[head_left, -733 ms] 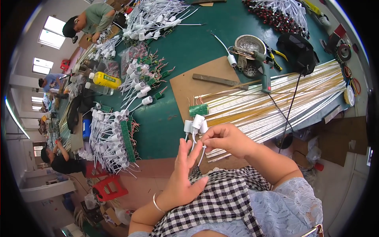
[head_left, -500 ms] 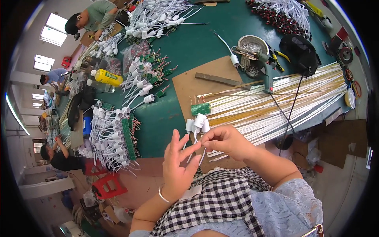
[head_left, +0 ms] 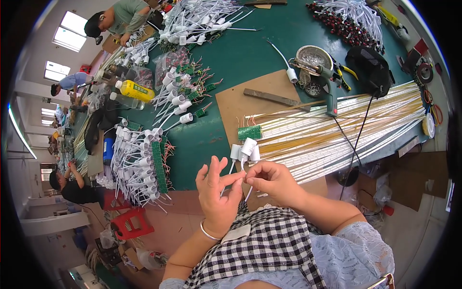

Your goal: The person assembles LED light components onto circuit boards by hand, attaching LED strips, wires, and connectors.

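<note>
Since prev. frames the left hand (head_left: 217,195) has closed in from the lower left to meet the right hand (head_left: 272,180); earlier it was spread flat and apart, now its fingertips touch the right's at the wires.

Left hand: thumb and forefinger pinched together on thin white wires (head_left: 236,176), other fingers raised and fanned. Metal bangle (head_left: 208,234) on wrist.

Right hand: curled, thumb and forefinger gripping the same wires just beside the left's pinch.

Work item: bundle of three white cylindrical lamp sockets (head_left: 244,150), held upright above both hands at the near edge of the green table (head_left: 250,53), wires running down into the fingers. Sockets sit just in front of a small green circuit board (head_left: 250,132).

Surroundings: long bundle of white and yellow strips (head_left: 346,126) runs right from the board, over a brown cardboard sheet (head_left: 250,98). Soldering gun (head_left: 328,83) lies on the strips, metal bowl (head_left: 312,57) next to it. Heap of finished white sockets w/ green boards (head_left: 142,164) to the left. Yellow bottle (head_left: 135,90) further back. Other people at far left benches. Checked cloth (head_left: 269,245) on lap.
</note>
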Demonstrator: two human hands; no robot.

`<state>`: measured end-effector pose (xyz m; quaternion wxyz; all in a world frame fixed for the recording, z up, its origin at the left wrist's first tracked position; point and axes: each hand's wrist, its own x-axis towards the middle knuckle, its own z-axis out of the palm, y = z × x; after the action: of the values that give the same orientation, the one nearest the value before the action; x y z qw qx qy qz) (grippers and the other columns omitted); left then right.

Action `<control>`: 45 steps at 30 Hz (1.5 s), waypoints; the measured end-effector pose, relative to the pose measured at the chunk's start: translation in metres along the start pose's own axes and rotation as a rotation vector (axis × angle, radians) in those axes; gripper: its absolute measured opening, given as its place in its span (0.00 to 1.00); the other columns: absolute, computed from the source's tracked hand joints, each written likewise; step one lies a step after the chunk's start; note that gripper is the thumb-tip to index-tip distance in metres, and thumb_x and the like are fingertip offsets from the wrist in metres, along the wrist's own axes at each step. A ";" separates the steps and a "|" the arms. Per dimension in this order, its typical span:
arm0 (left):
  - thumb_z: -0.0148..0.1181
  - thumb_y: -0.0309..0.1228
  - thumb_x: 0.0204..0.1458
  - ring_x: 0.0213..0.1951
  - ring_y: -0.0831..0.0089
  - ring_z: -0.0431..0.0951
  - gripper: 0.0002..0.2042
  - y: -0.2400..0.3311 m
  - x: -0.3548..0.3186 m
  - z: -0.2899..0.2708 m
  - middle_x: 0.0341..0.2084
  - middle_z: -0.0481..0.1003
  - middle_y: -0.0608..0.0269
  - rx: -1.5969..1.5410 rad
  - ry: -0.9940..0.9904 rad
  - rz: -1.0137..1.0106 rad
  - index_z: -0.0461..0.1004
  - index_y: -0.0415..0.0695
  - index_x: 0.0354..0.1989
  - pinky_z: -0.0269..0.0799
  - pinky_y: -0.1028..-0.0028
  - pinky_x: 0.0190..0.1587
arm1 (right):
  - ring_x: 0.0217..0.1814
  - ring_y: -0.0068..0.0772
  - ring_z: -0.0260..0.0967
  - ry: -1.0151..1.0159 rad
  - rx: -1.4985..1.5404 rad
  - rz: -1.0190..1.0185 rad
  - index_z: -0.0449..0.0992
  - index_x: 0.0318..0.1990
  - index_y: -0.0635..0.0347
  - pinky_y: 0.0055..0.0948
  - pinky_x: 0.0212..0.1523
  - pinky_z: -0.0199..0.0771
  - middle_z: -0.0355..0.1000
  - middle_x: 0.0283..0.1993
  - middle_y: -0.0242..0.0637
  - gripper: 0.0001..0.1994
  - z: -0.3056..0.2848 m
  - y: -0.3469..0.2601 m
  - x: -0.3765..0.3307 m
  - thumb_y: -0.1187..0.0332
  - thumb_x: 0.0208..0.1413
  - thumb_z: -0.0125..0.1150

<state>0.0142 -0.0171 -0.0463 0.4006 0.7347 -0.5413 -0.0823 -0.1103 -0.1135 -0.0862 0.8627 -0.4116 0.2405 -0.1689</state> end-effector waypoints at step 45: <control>0.56 0.30 0.48 0.68 0.58 0.37 0.49 0.022 -0.005 -0.022 0.65 0.38 0.42 -1.395 -0.498 -0.806 0.19 0.55 0.65 0.31 0.59 0.65 | 0.35 0.19 0.66 -0.020 0.009 0.110 0.71 0.36 0.63 0.21 0.39 0.68 0.70 0.34 0.32 0.05 -0.024 0.008 0.001 0.71 0.55 0.54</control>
<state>0.0078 -0.0037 -0.0184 0.5715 0.4162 -0.1353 -0.6942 -0.1224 -0.1244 -0.1060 0.8748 -0.3956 0.2536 -0.1182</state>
